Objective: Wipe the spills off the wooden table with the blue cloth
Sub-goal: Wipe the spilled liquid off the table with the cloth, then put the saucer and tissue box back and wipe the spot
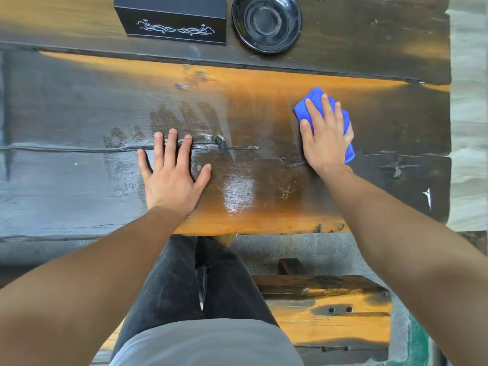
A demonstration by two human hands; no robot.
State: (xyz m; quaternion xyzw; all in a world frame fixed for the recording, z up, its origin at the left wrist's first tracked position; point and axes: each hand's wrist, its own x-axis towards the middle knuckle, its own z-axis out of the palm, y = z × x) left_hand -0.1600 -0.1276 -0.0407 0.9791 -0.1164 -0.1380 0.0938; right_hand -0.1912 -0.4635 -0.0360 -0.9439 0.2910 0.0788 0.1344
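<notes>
1. Blue cloth (324, 120) lies folded on the wooden table (79, 101), toward the table's right end, well to the right of the knot (219, 141) in the middle crack of the boards.
2. The right hand (323, 136) presses flat on top of the cloth, fingers (311, 112) spread and pointing away from the person; blue fabric shows past the fingertips and along the hand's right side.
3. The left hand (171, 173) rests palm down on bare wood just left of the knot, fingers wide and holding nothing.
4. A wet, shiny patch (237, 191) glistens on the boards just nearer the person than the knot, between the two hands.
5. Pale streaks and finger-shaped marks (184, 114) show on the wood just beyond the left hand, left of the knot.
6. A black box (174, 19) with a silver scroll pattern sits on the far plank, beyond the knot.
7. A black dish (266, 22) stands just right of the box, apart from it.
8. A wooden bench (330, 313) stands below the table's near edge, beside the person's dark trousers (184, 281).
</notes>
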